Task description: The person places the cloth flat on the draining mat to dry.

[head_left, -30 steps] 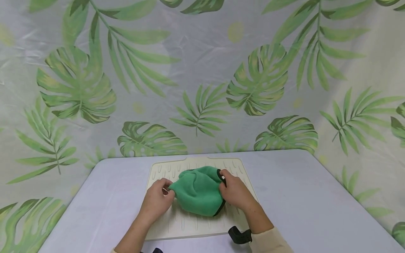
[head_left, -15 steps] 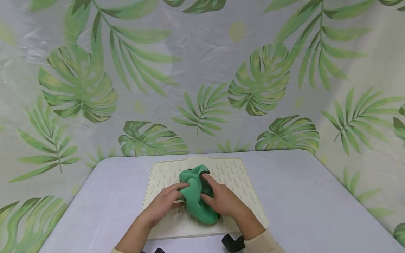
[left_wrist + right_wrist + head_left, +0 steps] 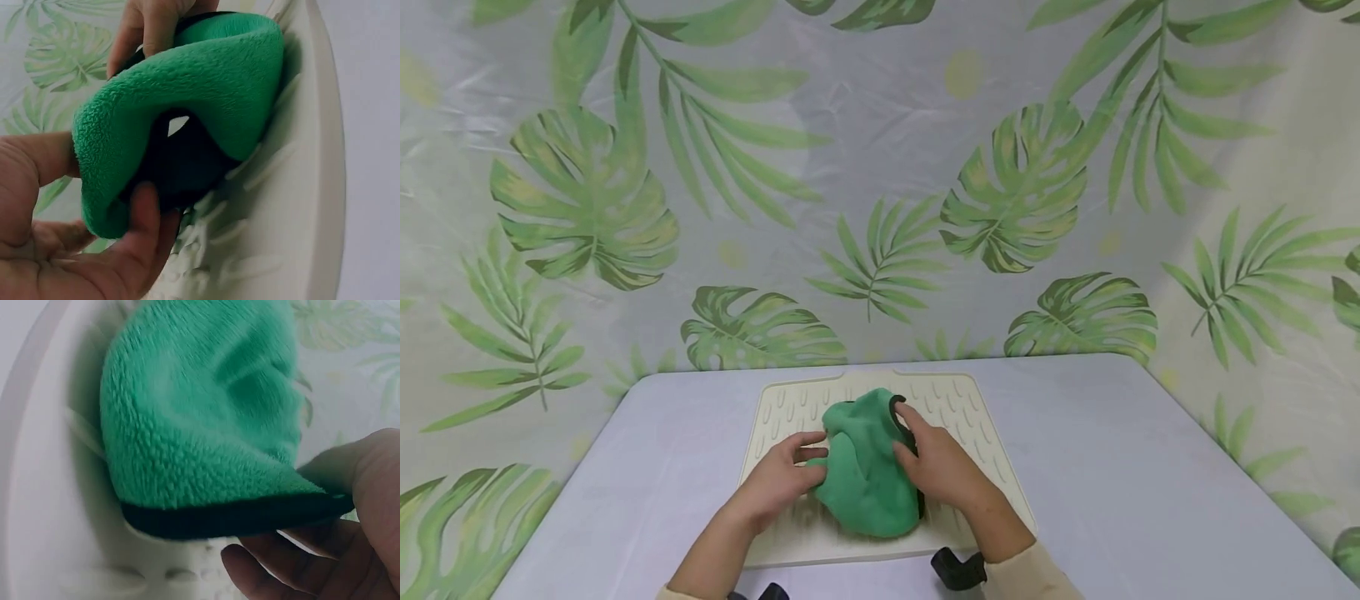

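A fuzzy green cloth (image 3: 868,475) with black edging stands bunched up on a ridged cream mat (image 3: 958,400). On its left side my left hand (image 3: 775,483) pinches a fold; in the left wrist view the cloth (image 3: 200,81) curves into a hollow with a dark inside, one finger behind it and another digit at the inner side. My right hand (image 3: 947,467) holds the black-edged right side. The right wrist view has the cloth's border (image 3: 231,519) between thumb and fingers (image 3: 281,562), some fingers lying beneath it.
The mat lies on a white-covered table (image 3: 1097,450). Behind the table hangs a leaf-patterned curtain (image 3: 880,167). Black wrist mounts (image 3: 958,571) show at both forearms, near the mat's front edge.
Both hands first drew closer and the cloth folded inward, its dark inside showing. Now the cloth is fuller again, with the right hand slightly farther right and the left slightly left.
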Demonstrator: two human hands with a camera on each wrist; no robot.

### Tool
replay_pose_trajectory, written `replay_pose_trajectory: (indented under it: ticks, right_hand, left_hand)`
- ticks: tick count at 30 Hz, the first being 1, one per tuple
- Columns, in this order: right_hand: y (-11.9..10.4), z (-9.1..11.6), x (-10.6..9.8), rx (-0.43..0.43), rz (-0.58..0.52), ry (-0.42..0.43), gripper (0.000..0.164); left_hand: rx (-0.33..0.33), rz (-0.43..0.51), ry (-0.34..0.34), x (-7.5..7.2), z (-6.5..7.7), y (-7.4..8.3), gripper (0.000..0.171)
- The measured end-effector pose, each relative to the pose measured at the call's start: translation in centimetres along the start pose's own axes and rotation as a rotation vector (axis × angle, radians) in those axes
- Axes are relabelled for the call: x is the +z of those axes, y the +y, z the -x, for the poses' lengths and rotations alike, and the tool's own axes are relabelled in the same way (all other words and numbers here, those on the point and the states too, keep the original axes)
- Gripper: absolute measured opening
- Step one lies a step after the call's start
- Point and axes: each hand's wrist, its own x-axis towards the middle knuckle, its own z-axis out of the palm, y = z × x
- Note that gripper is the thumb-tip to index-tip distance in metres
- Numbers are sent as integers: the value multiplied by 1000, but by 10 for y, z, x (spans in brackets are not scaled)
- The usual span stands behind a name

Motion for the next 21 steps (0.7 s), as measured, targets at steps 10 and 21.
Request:
replay_pose_trajectory:
  ticks: [10, 21]
  right_hand:
    - [7, -2, -12, 39, 2, 116, 64]
    - [17, -3, -17, 106, 83, 170, 62]
  left_hand:
    - [-31, -112, -110, 0, 2, 1, 64]
    - [-66, -155, 34, 3, 0, 3, 57]
